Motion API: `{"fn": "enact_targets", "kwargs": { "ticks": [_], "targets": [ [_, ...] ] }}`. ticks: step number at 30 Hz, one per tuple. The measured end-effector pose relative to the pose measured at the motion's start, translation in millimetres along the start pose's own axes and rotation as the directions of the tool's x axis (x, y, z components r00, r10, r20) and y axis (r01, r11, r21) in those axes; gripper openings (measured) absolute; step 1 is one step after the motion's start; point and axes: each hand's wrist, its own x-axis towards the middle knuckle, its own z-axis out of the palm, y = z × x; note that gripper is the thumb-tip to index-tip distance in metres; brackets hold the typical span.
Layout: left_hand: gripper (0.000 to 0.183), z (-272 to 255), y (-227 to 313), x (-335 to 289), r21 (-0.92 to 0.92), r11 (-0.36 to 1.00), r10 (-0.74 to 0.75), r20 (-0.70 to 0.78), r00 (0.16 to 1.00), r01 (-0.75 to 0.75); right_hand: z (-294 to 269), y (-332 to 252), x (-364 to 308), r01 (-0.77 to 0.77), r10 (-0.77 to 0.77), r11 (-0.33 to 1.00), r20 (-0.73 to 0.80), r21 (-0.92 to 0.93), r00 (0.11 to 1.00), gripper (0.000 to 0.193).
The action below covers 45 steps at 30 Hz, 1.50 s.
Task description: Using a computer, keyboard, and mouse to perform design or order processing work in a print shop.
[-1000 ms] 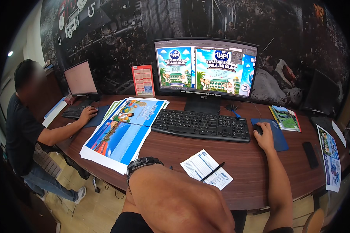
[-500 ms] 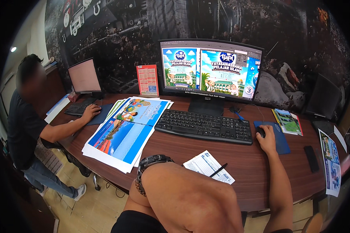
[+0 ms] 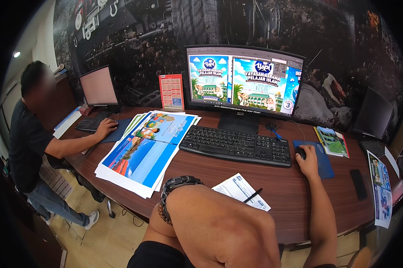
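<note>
My right hand (image 3: 308,161) rests closed over a black computer mouse (image 3: 300,153) on a blue mouse pad (image 3: 324,163). To its left lies a black keyboard (image 3: 237,146), below a lit monitor (image 3: 244,82) showing colourful poster layouts. My raised bare knee (image 3: 228,223) fills the lower middle. A black wristwatch (image 3: 165,196) on my left wrist shows beside the knee; the left hand's fingers are hidden. Just past the knee, a form pad (image 3: 232,190) lies on the desk with a black pen (image 3: 253,195) across it.
Left of the keyboard are stacked colour prints (image 3: 143,156) and a red calendar card (image 3: 171,91). A black phone (image 3: 358,184) and booklets (image 3: 332,142) lie right on the brown desk (image 3: 300,210). At the far left, a person (image 3: 31,134) leans over using another computer.
The view has shifted very slightly, and my raised knee sits a little further right in it. My right hand stays on the mouse; the screen looks the same.
</note>
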Motion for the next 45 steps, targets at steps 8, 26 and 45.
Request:
{"fn": "enact_targets", "kwargs": {
  "ticks": [8, 26, 45],
  "targets": [
    [0.024, -0.5, 0.7, -5.1, 0.057, 0.998, -0.034, 0.034, 0.999, 0.032, 0.3, -1.0, -0.3, -0.002, 0.002, 1.000, 0.000, 0.006, 1.000, 0.036],
    [0.022, 16.1, -4.5, -11.2, -0.146, 0.989, -0.026, -0.153, 0.988, 0.004, 2.4, 1.4, 0.6, 0.040, -0.039, 0.999, -0.022, 0.020, 0.999, 0.036],
    [0.030, -13.0, 8.6, -4.5, 0.130, 0.970, -0.222, 0.149, 0.964, 0.203, 5.1, 1.2, 3.1, 0.031, -0.031, 1.000, -0.006, 0.003, 1.000, 0.037]
  ]
}}
